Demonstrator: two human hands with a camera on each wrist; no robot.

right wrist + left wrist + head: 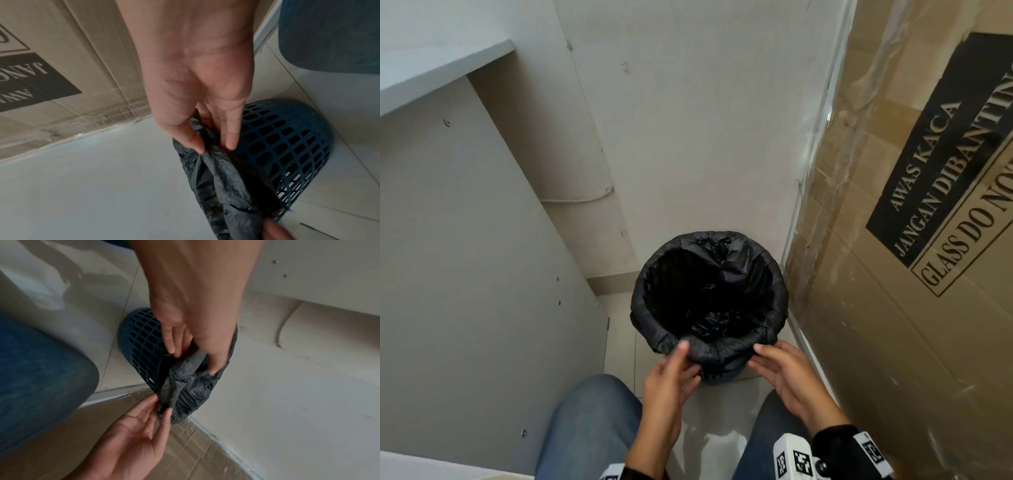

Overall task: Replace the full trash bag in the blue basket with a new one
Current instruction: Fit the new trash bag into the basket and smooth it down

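A black trash bag lines the blue lattice basket, which stands on the floor in a corner; the bag's edge is folded down over the rim. My left hand is at the near rim, thumb on top of the fold and fingers under it, pinching the bag. Just to its right, my right hand pinches the same fold between thumb and forefinger. In the right wrist view the bag hangs over the basket wall. Crumpled black plastic lies at the bag's bottom.
A tall cardboard box marked as glass stands close on the right, almost touching the basket. A white cabinet panel closes the left side and a wall the back. My knees in jeans are on either side of the tiled floor.
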